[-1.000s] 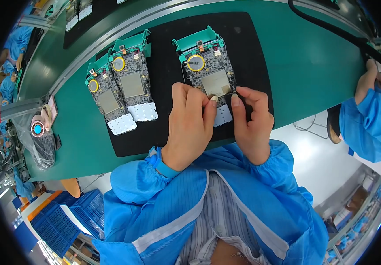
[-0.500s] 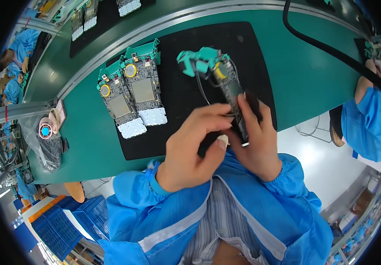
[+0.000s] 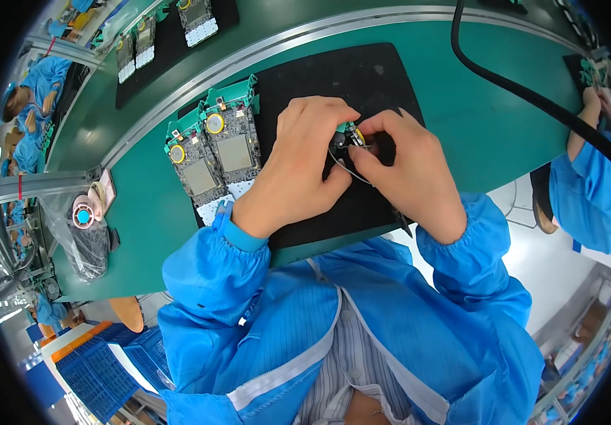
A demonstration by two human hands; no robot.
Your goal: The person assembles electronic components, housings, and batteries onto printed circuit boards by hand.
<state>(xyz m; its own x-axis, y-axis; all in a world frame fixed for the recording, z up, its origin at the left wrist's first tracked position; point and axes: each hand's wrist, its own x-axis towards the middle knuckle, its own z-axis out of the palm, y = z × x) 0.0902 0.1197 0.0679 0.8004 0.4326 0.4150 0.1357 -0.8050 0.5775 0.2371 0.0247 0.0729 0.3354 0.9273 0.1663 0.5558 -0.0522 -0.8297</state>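
Both my hands meet over the black mat (image 3: 355, 64), around a circuit board (image 3: 350, 136) mostly hidden by my fingers. A bit of its green plastic part and a yellow edge show between them. My left hand (image 3: 295, 166) is closed on the board's left side. Thumb and forefinger of my right hand (image 3: 412, 163) pinch at its right side, by the yellow edge. A thin grey cable (image 3: 351, 170) loops below the fingertips. Under my right palm pokes the end of a slim dark object (image 3: 402, 222); its kind cannot be made out.
Left on the mat lie two circuit boards (image 3: 235, 152) with green plastic ends. More boards (image 3: 198, 21) lie beyond the metal rail (image 3: 249, 37). A bagged dark item and a small fan (image 3: 84, 212) sit at the left. A thick black cable (image 3: 525, 103) crosses the right, near a co-worker's sleeve (image 3: 589, 198).
Both hands have moved up and away from my body with the board. My left hand now covers its left side, and my right fingers have shifted to a pinch at its upper part.
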